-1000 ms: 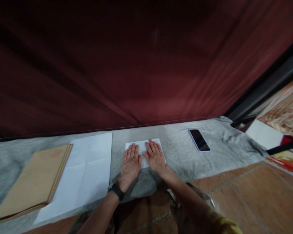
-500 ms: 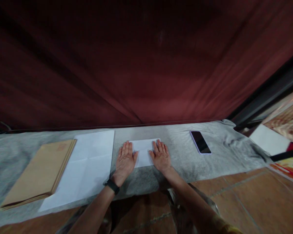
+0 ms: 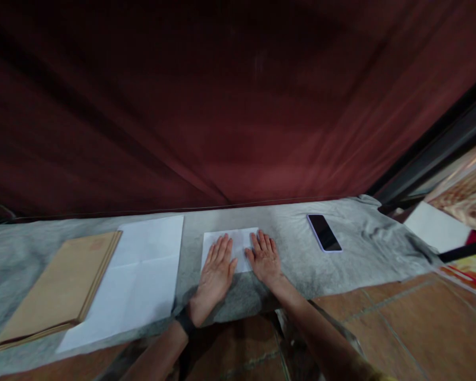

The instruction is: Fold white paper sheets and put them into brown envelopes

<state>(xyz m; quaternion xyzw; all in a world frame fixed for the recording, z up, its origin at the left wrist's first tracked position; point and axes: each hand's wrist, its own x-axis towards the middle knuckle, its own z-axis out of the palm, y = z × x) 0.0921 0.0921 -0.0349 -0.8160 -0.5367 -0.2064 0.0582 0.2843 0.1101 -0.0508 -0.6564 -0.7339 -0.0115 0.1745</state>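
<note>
A small white piece of paper (image 3: 240,243), apparently folded, lies flat on the grey cloth in front of me. My left hand (image 3: 216,267) rests on its left half, palm down, fingers stretched out and slightly apart. Over the right edge of the paper lies my right hand (image 3: 265,256), also flat with its fingers spread. Neither hand grips anything. The parts of the paper under both hands are hidden. On my left wrist is a black watch or band (image 3: 185,320).
Left of the hands lies a larger white sheet with crease lines (image 3: 143,280), partly under a stack of brown envelopes (image 3: 59,286). A phone in a purple case (image 3: 324,233) lies to the right on the grey cloth (image 3: 365,259). Behind hangs a dark red curtain (image 3: 238,132).
My left hand has slid right, from the paper's left edge onto its left half, uncovering the left corner. My right hand stays almost in place at the right edge.
</note>
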